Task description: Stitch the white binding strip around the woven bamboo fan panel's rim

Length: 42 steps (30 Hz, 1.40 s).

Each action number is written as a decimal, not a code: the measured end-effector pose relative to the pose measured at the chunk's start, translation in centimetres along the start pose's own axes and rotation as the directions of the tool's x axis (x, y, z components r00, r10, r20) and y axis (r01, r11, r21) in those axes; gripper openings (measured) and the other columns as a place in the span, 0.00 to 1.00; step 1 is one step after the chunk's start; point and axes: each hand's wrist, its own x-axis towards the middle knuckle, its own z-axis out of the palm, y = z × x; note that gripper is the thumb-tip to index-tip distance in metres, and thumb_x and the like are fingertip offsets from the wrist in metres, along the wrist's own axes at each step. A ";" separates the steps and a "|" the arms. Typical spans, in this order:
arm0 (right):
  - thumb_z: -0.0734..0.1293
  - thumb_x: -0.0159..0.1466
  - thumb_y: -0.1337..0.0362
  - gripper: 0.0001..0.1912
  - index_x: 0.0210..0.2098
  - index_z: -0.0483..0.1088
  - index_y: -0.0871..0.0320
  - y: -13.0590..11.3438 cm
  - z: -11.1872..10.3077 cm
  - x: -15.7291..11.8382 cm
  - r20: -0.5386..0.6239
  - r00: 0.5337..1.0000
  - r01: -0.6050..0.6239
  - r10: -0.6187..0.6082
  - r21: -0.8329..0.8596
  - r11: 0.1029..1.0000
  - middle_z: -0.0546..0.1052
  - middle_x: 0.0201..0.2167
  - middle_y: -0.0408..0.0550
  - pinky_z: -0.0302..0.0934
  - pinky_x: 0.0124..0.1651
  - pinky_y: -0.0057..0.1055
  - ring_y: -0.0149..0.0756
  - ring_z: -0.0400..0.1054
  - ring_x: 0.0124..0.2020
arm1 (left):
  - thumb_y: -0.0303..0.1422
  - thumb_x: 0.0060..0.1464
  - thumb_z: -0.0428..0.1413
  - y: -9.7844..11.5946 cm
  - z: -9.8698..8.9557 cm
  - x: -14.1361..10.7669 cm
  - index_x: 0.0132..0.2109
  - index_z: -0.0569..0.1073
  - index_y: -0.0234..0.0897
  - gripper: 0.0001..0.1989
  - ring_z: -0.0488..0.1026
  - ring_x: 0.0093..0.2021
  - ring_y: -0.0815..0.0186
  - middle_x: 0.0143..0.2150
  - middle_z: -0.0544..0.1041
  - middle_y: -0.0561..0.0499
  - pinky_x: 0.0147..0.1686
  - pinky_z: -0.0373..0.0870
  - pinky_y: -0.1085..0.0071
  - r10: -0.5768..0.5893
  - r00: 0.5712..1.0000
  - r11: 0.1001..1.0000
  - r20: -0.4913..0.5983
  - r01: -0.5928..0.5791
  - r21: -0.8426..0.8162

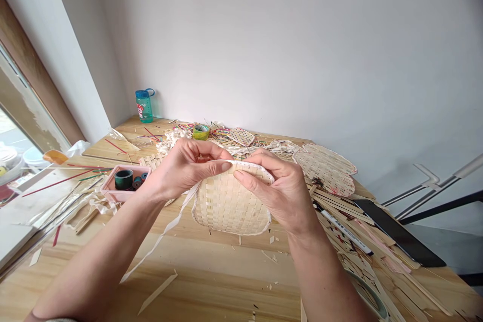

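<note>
Left of the woven bamboo panel (pixel 226 204), a pink plastic tray (pixel 106 191) holds dark thread spools (pixel 124 178). The left hand (pixel 184 168) pinches the panel's curved rim between thumb and fingers, a smooth pale strip (pixel 163 231) trailing from it down onto the wooden desk (pixel 226 261). The right hand (pixel 275 191) pinches the same rim, its fingers curled over the edge. Right of the panel lies a lobed fan (pixel 324 168) of flat criss-crossed strips, near a slim white marker (pixel 345 231).
</note>
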 end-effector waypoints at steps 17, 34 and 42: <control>0.73 0.67 0.64 0.02 0.39 0.79 0.54 1.0 -3.0 0.8 -0.066 0.994 -0.071 0.086 0.199 0.977 0.80 0.26 0.42 0.65 0.29 0.27 0.31 0.71 0.27 | 0.37 0.52 0.71 -0.3 0.3 0.3 0.36 0.84 0.35 0.10 0.74 0.31 0.70 0.31 0.81 0.51 0.31 0.70 0.76 -0.073 0.997 0.995 0.029 0.075 -0.061; 0.70 0.70 0.67 0.08 0.43 0.82 0.50 0.2 -2.8 -0.3 0.198 0.972 0.125 -0.129 0.035 0.992 0.83 0.32 0.41 0.62 0.28 0.26 0.30 0.72 0.28 | 0.36 0.56 0.68 0.4 -0.1 -0.3 0.38 0.85 0.35 0.08 0.73 0.33 0.69 0.32 0.80 0.49 0.33 0.69 0.74 0.043 0.986 0.997 0.161 -0.053 0.062; 0.71 0.68 0.68 0.11 0.44 0.84 0.49 0.0 -3.2 -0.2 0.220 0.964 0.146 -0.147 0.020 0.989 0.85 0.32 0.43 0.67 0.28 0.30 0.35 0.76 0.27 | 0.36 0.58 0.67 0.2 -0.4 -0.2 0.39 0.84 0.36 0.08 0.74 0.33 0.68 0.33 0.80 0.49 0.33 0.69 0.74 0.060 0.980 0.994 0.188 -0.076 0.080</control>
